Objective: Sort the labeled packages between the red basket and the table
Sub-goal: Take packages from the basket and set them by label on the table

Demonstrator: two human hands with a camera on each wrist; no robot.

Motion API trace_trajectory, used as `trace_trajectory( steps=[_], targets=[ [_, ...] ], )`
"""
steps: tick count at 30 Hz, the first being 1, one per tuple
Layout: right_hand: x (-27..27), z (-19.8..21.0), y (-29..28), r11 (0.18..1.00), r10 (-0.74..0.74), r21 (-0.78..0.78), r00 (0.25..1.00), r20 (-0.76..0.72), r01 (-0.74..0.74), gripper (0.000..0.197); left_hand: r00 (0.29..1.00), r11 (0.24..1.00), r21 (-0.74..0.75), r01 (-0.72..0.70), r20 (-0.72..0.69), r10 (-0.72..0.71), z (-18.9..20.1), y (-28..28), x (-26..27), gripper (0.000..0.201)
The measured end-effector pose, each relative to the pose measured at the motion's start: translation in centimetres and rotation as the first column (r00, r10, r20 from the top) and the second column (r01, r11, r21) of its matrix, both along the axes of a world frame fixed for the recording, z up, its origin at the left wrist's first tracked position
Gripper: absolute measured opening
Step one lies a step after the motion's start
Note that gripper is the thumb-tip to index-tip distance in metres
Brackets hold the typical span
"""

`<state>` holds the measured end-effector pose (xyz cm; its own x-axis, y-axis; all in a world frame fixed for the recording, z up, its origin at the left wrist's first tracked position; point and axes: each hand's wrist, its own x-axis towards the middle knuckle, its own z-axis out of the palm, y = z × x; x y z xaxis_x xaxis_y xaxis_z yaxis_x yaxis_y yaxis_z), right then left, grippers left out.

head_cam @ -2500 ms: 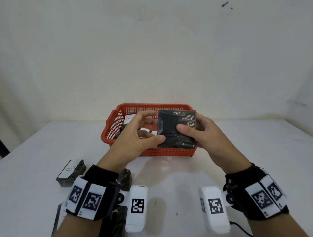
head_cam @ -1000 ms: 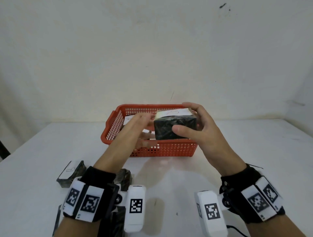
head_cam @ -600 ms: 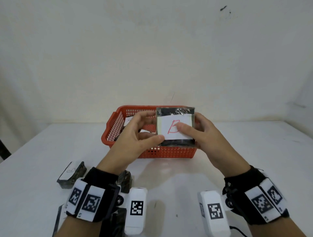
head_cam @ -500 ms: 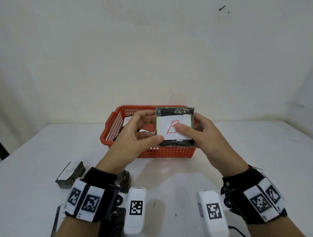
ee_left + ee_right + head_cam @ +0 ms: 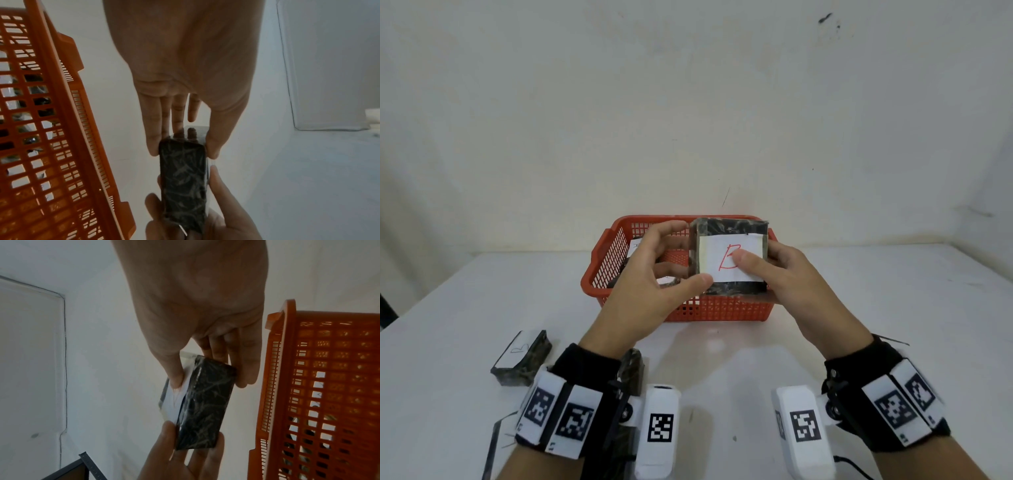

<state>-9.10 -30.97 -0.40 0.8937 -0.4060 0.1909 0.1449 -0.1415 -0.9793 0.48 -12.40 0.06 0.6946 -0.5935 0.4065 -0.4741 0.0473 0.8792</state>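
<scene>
A black wrapped package (image 5: 729, 261) with a white label marked with a red B is held upright in the air, in front of the red basket (image 5: 690, 308). My left hand (image 5: 654, 277) pinches its left edge between thumb and fingers. My right hand (image 5: 780, 274) grips its right side, thumb on the label. The left wrist view shows the package's dark edge (image 5: 184, 178) pinched between both hands. In the right wrist view the package (image 5: 203, 402) shows its label side and dark side, with the basket (image 5: 320, 394) to the right.
More labeled packages lie inside the basket (image 5: 637, 245). On the white table (image 5: 893, 308) at the near left sits a black package with a B label (image 5: 520, 356); another dark package (image 5: 631, 373) lies partly hidden by my left wrist. A wall stands just behind the basket.
The package was turned from its plain dark side to show the red B label, my left hand letting go briefly and taking hold again. Over the last half second it has hardly moved.
</scene>
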Motion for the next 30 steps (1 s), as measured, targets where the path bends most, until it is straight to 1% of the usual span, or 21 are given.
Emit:
trace_trajectory(
  steps=[2,4,6,8,9,11,12,13,14,17,19,21,22,26,30],
  targets=[
    [0.1,-0.2,-0.1,0.999,-0.028,-0.024,1.0,-0.005,0.028,0.033,0.998,1.0,0.007,-0.031,0.053,0.03,0.0,0.0,0.0,0.068],
    [0.1,-0.3,-0.1,0.995,-0.085,-0.056,0.996,0.029,0.087,0.033,0.995,0.999,0.004,-0.049,0.085,0.048,-0.1,0.0,-0.2,0.07],
    [0.0,0.0,0.0,0.987,-0.123,-0.094,0.99,0.069,0.129,0.028,0.987,0.998,0.006,-0.07,0.143,0.068,0.1,-0.1,-0.5,0.073],
    [-0.2,0.4,0.2,0.988,-0.08,-0.131,0.995,0.065,0.088,0.027,0.969,0.996,0.019,-0.091,0.232,0.085,0.3,-0.3,-0.8,0.073],
    [-0.3,0.4,0.3,0.989,-0.043,-0.142,0.998,0.047,0.049,0.032,0.958,0.995,0.021,-0.1,0.27,0.091,0.3,-0.5,-1.0,0.073],
    [-0.2,0.3,0.5,0.99,0.005,-0.141,1.0,0.014,-0.003,0.056,0.944,0.995,0.02,-0.097,0.32,0.086,0.3,-0.8,-1.4,0.074],
    [-0.1,0.1,0.6,0.99,0.006,-0.138,1.0,0.003,-0.005,0.069,0.937,0.996,0.024,-0.087,0.341,0.074,0.3,-0.9,-1.6,0.075],
    [0.0,0.1,0.7,0.991,-0.001,-0.135,1.0,-0.002,0.0,0.077,0.933,0.997,0.029,-0.069,0.356,0.054,0.2,-1.0,-1.7,0.076],
    [0.1,0.0,0.8,0.991,-0.007,-0.131,1.0,0.003,0.007,0.081,0.933,0.999,0.038,-0.037,0.36,0.021,0.0,-1.1,-1.7,0.079],
    [0.0,0.1,0.7,0.998,-0.018,-0.066,0.999,0.033,0.02,0.073,0.931,0.991,0.114,0.065,0.351,-0.101,-0.3,-1.0,-1.3,0.093],
    [0.0,0.0,0.3,1.0,-0.019,0.001,1.0,0.023,0.019,0.077,0.921,0.979,0.181,0.091,0.358,-0.152,-0.6,-0.8,-0.9,0.1],
    [0.1,-0.1,0.0,0.998,0.01,0.065,1.0,0.017,-0.011,0.083,0.908,0.974,0.213,0.071,0.39,-0.152,-0.8,-0.8,-0.6,0.101],
    [0.1,-0.1,0.0,0.996,0.026,0.085,0.999,0.02,-0.028,0.082,0.904,0.976,0.209,0.062,0.402,-0.144,-0.8,-0.8,-0.5,0.1],
    [0.3,-0.2,0.1,0.994,0.033,0.099,0.999,0.019,-0.035,0.079,0.902,0.983,0.176,0.045,0.415,-0.116,-1.0,-1.0,-0.2,0.091],
    [0.3,-0.2,0.2,0.991,0.027,0.131,0.999,0.021,-0.029,0.089,0.912,0.985,0.167,0.045,0.395,-0.109,-1.2,-1.0,-0.1,0.09]
  ],
)
